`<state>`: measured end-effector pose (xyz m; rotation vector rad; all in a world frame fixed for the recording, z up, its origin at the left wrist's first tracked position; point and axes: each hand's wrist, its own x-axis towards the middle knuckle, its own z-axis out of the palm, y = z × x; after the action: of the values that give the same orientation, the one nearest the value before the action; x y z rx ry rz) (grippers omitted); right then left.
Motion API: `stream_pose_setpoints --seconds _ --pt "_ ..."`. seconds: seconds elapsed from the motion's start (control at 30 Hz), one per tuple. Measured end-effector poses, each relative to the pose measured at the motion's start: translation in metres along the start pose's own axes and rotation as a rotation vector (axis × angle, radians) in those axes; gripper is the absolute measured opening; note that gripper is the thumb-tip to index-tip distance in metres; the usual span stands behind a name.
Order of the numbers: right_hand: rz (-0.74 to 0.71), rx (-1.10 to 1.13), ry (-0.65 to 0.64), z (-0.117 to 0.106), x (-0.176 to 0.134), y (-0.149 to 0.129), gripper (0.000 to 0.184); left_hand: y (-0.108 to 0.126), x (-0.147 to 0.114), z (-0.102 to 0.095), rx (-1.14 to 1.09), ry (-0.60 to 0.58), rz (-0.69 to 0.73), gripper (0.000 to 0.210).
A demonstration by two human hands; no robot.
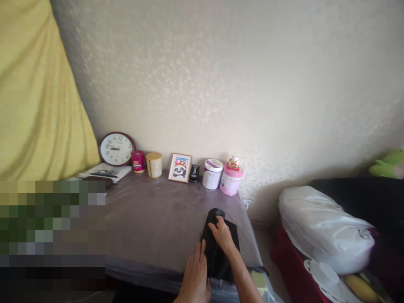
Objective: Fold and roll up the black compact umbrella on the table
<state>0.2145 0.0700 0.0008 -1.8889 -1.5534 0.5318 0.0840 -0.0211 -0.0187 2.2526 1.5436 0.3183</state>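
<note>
A black, thin, folded sheet that looks like a plastic bag [217,261] lies at the right front of the table, its far end bunched or rolled. My right hand [222,233] reaches over it, with curled fingers gripping the bunched far end. Along the left edge of the bag rests my left hand [195,267], fingers stretched out and touching it. Part of the bag is hidden under my right hand and forearm.
A wall clock [116,148], pink can [138,162], yellow-lidded canister [154,165], panda picture frame [179,168], white tub [212,174] and pink tub [231,183] line the table's back. Right of the table [151,227], a stuffed white bag [325,227] sits on a red box [288,256].
</note>
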Motion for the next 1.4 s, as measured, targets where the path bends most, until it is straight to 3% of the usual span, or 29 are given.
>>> stream_pose_setpoints --seconds 0.2,0.43,0.57,0.73,0.9,1.1,1.2,1.3,1.4 --pt "0.023 0.034 -0.053 -0.001 -0.001 -0.007 0.034 -0.003 0.001 -0.004 -0.028 -0.013 -0.022 0.090" --pt "-0.023 0.253 -0.323 -0.004 -0.004 -0.016 0.024 -0.012 -0.001 0.001 -0.219 0.087 0.051 0.105" --pt "-0.057 0.243 -0.344 -0.002 -0.003 -0.013 0.023 -0.012 -0.002 -0.007 -0.117 0.024 0.042 0.100" --pt "-0.096 0.191 -0.325 -0.001 -0.005 -0.013 0.023 -0.014 -0.003 -0.022 -0.006 -0.070 -0.006 0.080" --pt "-0.144 0.151 -0.301 -0.003 -0.008 -0.018 0.023 -0.012 0.002 -0.019 0.010 0.106 0.064 0.059" --pt "-0.269 0.073 -0.218 -0.008 -0.019 -0.020 0.024 -0.014 0.014 0.017 -0.073 0.101 0.105 0.074" --pt "-0.420 0.001 -0.092 -0.010 -0.029 -0.014 0.023 -0.018 0.017 0.032 -0.087 0.107 0.110 0.074" --pt "-0.587 -0.058 0.004 -0.009 -0.028 0.000 0.022 -0.019 0.020 0.037 -0.073 0.058 0.073 0.075" --pt "-0.645 -0.099 0.019 -0.004 -0.012 0.014 0.025 -0.017 0.020 0.033 -0.063 0.035 0.047 0.078"
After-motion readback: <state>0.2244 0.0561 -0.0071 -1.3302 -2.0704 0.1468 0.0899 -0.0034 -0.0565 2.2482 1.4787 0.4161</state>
